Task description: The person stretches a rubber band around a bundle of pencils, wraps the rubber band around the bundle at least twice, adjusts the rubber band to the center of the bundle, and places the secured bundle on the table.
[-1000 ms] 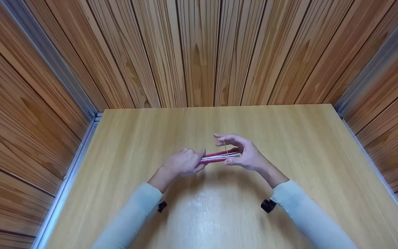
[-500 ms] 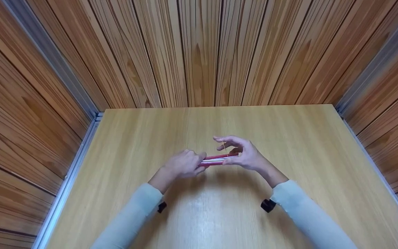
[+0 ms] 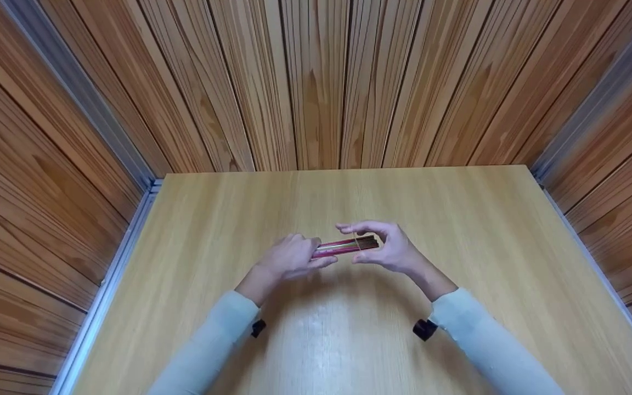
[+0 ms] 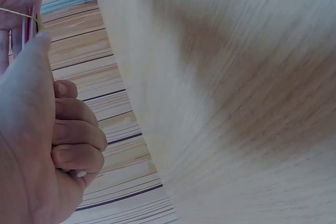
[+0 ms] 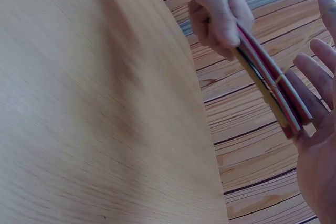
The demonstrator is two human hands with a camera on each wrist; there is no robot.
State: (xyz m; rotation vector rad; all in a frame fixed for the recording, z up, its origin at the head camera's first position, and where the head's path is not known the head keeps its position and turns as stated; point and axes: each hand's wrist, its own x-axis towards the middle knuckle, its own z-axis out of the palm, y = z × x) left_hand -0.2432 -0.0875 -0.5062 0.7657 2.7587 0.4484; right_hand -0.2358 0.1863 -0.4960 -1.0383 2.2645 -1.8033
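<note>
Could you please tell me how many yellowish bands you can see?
1: the yellowish band runs from the fingers of the right hand to the bundle of sticks; others may be hidden.

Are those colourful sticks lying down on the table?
No, the left hand grips the colourful sticks up in the air, apart from the table.

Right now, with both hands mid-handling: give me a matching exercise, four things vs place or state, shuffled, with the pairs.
1. left hand
2. right hand
3. thin band
4. table

A. light wood, beneath both hands
B. fingers spread at the free end of the coloured rods
C. runs from the rods toward the other hand's fingers
D. grips the rods

Pairs: 1-D, 2-B, 3-C, 4-A
</note>
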